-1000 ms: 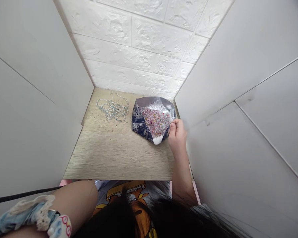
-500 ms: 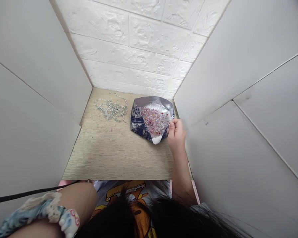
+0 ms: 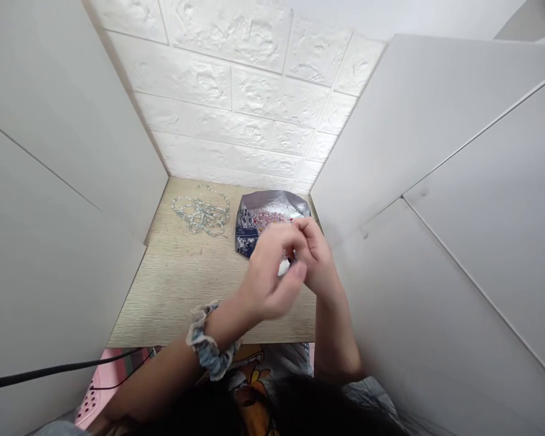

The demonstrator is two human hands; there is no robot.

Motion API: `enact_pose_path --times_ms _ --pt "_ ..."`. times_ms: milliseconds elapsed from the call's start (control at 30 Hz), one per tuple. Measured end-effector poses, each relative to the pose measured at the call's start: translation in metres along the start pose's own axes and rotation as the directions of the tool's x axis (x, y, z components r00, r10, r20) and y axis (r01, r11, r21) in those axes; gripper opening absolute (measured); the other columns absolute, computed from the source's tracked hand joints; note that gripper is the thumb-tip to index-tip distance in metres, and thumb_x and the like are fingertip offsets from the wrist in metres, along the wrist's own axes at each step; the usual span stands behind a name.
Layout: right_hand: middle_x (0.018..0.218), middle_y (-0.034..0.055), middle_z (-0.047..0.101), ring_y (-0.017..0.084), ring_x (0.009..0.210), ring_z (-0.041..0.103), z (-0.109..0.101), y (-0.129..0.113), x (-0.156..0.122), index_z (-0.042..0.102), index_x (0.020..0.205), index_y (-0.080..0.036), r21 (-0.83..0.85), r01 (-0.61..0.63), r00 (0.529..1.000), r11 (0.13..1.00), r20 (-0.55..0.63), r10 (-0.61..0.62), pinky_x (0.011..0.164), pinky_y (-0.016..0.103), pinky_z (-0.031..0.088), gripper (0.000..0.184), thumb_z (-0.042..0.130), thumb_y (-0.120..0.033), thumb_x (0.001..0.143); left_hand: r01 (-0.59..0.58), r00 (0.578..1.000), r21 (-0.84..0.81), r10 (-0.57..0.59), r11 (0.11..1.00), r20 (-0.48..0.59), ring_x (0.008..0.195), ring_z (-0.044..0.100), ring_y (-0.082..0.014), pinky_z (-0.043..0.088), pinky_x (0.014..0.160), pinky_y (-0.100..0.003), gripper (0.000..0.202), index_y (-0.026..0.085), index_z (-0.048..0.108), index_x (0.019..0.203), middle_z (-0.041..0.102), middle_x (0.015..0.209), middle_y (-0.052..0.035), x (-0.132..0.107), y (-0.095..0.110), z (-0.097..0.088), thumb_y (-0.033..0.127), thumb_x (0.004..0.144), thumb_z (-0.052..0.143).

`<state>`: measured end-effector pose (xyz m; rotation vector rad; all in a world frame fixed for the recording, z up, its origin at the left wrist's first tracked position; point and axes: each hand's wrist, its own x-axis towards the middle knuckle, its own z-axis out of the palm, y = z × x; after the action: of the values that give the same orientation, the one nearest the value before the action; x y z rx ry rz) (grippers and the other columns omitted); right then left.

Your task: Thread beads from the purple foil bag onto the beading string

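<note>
Over the near right part of a blue-and-silver foil pouch (image 3: 246, 232), my two hands meet. The pouch is opened out, its silvery inside filled with small pink, red and clear beads (image 3: 269, 219). My left hand (image 3: 275, 269), slightly blurred, has bent fingers reaching to the right hand, with its thumb apart and a gap between. My right hand (image 3: 318, 260) is closed, fingers curled in; whatever they hold is hidden. At the left lies a tangled strand of pale green and white beads (image 3: 203, 215), touched by neither hand.
A wooden shelf top (image 3: 181, 290) lies between a left white panel (image 3: 72, 151) and a right white panel (image 3: 381, 157). White brick-pattern wall (image 3: 236, 121) closes the back. A pink perforated basket (image 3: 91, 396) and a black cable (image 3: 63, 367) are at lower left.
My left arm has come up from the lower left, bringing the left hand to the right hand over the pouch. The view has tilted slightly upward. The bead strand stays put.
</note>
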<state>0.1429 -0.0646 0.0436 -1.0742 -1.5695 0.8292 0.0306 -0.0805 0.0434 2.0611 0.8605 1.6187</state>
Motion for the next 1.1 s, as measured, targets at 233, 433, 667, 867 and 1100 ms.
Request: enact_pose_path --times_ms 233,433,667,867,1100 --pt "0.106 0.0053 0.048 0.016 0.101 0.046 -0.005 -0.010 0.015 0.049 0.078 -0.021 -0.430 0.174 0.972 0.886 -0.071 -0.225 0.084 0.034 0.039 0.015 0.035 -0.025 0.084 0.577 0.813 -0.326 -0.492 0.748 0.311 0.081 0.053 -0.0137 0.045 0.069 -0.027 0.030 0.019 0.042 0.106 0.053 0.093 -0.0060 0.037 -0.031 0.001 0.037 0.083 0.036" --pt "0.114 0.0065 0.047 0.018 0.111 0.041 -0.013 0.010 0.023 0.050 0.079 -0.020 -0.557 0.132 0.982 0.820 -0.036 -0.183 0.094 0.038 0.032 0.016 0.035 -0.022 0.084 0.686 0.658 -0.143 -0.526 0.713 0.539 0.049 0.037 -0.0068 0.031 0.047 -0.021 0.025 0.015 0.045 0.063 0.040 0.053 0.0028 0.040 -0.051 -0.008 0.035 0.078 0.043" --pt "0.121 0.0047 0.047 0.024 0.116 0.037 -0.021 0.036 0.020 0.063 0.079 -0.024 -0.711 -0.066 0.983 0.700 0.075 0.168 0.097 0.056 0.016 0.020 0.044 -0.017 0.079 0.526 0.770 0.149 -0.543 0.837 0.336 0.055 0.039 -0.0091 0.029 0.053 -0.023 0.026 0.015 0.050 0.061 0.043 0.055 0.0028 0.031 -0.075 -0.003 0.033 0.077 0.042" --pt "0.109 0.0044 0.055 0.028 0.116 0.032 -0.007 0.057 0.012 0.066 0.065 -0.024 -0.851 -0.122 0.925 0.511 0.089 0.369 0.090 0.067 -0.004 0.020 0.051 -0.013 0.072 0.516 0.812 0.166 -0.541 0.840 0.219 0.058 0.042 -0.0098 0.031 0.056 -0.023 0.025 0.015 0.052 0.063 0.047 0.058 0.0022 0.029 -0.083 -0.005 0.032 0.076 0.041" --pt "0.092 0.0095 0.058 0.028 0.107 0.038 0.003 0.064 0.012 0.062 0.062 -0.018 -0.875 -0.114 0.946 0.471 0.050 0.321 0.089 0.068 -0.001 0.019 0.047 -0.010 0.071 0.481 0.853 0.197 -0.508 0.854 0.120 0.054 0.041 -0.0092 0.030 0.054 -0.023 0.025 0.015 0.054 0.065 0.046 0.055 0.0028 0.027 -0.078 -0.006 0.033 0.077 0.042"
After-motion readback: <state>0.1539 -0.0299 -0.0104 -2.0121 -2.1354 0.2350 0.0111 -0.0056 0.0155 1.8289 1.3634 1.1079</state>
